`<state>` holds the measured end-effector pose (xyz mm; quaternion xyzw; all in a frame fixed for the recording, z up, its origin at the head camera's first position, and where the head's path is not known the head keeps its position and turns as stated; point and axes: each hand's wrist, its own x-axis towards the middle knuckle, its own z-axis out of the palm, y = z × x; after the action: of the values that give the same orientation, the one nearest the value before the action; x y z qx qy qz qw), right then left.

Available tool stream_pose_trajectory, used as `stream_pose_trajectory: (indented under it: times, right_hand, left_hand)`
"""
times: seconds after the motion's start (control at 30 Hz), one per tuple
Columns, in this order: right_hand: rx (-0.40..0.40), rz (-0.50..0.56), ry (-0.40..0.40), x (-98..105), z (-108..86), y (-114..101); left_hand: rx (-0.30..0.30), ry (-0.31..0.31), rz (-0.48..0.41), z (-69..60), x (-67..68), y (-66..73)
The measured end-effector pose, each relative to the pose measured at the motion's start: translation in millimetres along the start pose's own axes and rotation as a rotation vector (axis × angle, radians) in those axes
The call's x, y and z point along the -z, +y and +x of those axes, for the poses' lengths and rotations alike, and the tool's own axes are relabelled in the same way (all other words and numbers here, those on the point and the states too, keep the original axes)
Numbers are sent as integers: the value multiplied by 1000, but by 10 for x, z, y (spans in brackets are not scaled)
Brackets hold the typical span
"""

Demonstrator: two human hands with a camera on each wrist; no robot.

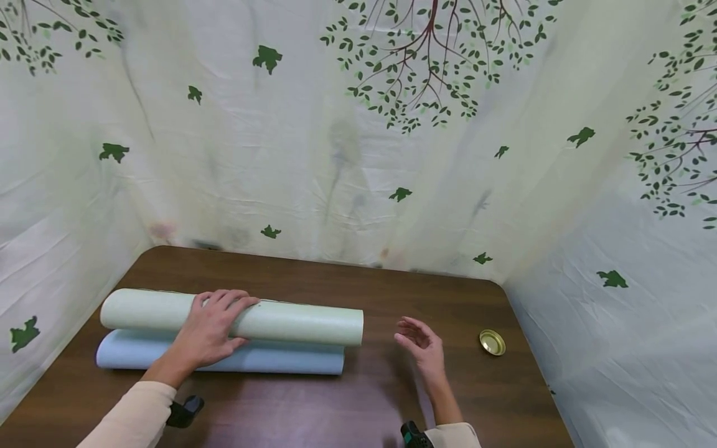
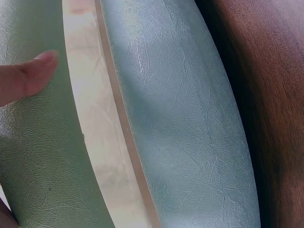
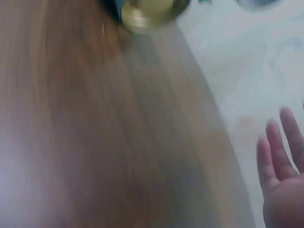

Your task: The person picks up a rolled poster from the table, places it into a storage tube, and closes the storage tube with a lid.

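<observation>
A pale green roll (image 1: 308, 322) with a faintly textured surface lies lengthwise just behind a light blue roll (image 1: 280, 358). My left hand (image 1: 215, 326) grips the green roll near its middle, fingers over the top and thumb on the near side. In the left wrist view the thumb (image 2: 35, 76) shows against the green roll (image 2: 52, 156), with the blue roll (image 2: 185, 118) beside it. Whether the green roll touches the table is unclear. To the right of both rolls, my right hand (image 1: 424, 348) is raised above the table, empty, its fingers loosely bent.
A small round gold dish or lid (image 1: 492, 342) sits toward the right edge of the brown wooden table (image 1: 465, 379). White cloth with printed leaves and branches (image 1: 358, 155) hangs around the table's back and sides. The right wrist view is blurred.
</observation>
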<state>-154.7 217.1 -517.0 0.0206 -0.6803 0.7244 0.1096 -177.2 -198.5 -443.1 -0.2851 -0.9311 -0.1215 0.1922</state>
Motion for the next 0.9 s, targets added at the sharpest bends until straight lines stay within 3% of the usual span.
stream_pose_trajectory:
  times: [0.13, 0.37, 0.67, 0.9]
  right_hand:
    - [37, -15, 170, 324, 32, 87]
    - [-5, -116, 421, 846, 46, 194]
    - [33, -137, 581, 1239, 49, 252]
    - [56, -272, 716, 1398, 84, 277]
  left_hand:
    - [-4, 2, 6, -3, -10, -11]
    - [-17, 9, 1, 12, -10, -24]
    - [-30, 36, -4, 39, -26, -15]
    - [-33, 36, -4, 47, -39, -19]
